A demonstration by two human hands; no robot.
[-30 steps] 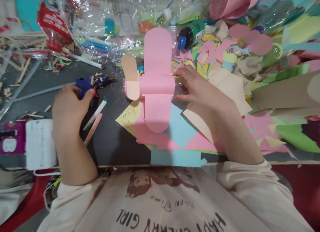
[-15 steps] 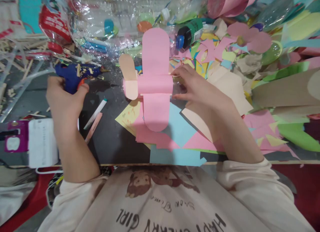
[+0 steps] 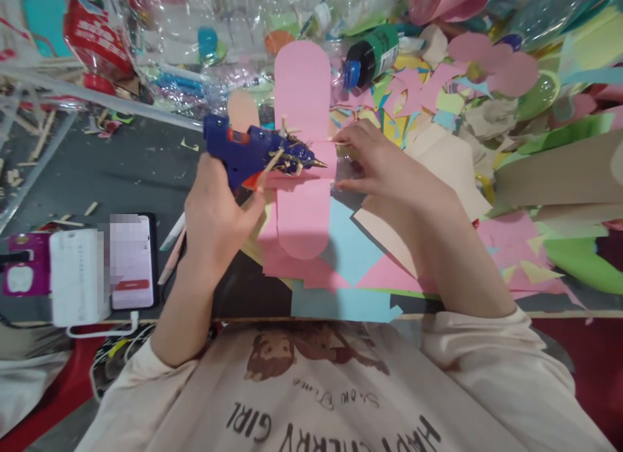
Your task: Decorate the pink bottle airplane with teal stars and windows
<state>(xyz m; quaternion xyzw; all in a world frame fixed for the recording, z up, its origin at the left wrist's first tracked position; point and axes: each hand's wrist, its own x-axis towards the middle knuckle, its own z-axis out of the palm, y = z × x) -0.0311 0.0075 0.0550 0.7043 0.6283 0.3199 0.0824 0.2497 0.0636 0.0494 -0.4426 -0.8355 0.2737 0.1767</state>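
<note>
My left hand (image 3: pixel 217 215) is wrapped round a blue glue gun (image 3: pixel 253 152) with bits of wood stuck to it. The gun's metal tip points right, over the rolled middle of a pink paper craft (image 3: pixel 302 115) with long rounded flaps. A beige paper piece (image 3: pixel 242 109) on the craft's left side is partly hidden behind the gun. My right hand (image 3: pixel 384 170) pinches the right end of the pink roll, together with a thin stick.
A phone (image 3: pixel 132 261) and a white power bank (image 3: pixel 73 277) lie near the table's front left edge. Paper scraps (image 3: pixel 487 147) cover the right side. Plastic bottles, a green-labelled bottle (image 3: pixel 372 59) and clear wrapping crowd the back. A marker lies beside my left wrist.
My left hand lifted the glue gun from the table at the left and carried it right, over the pink craft. The right hand stayed on the roll's end. The phone came into view.
</note>
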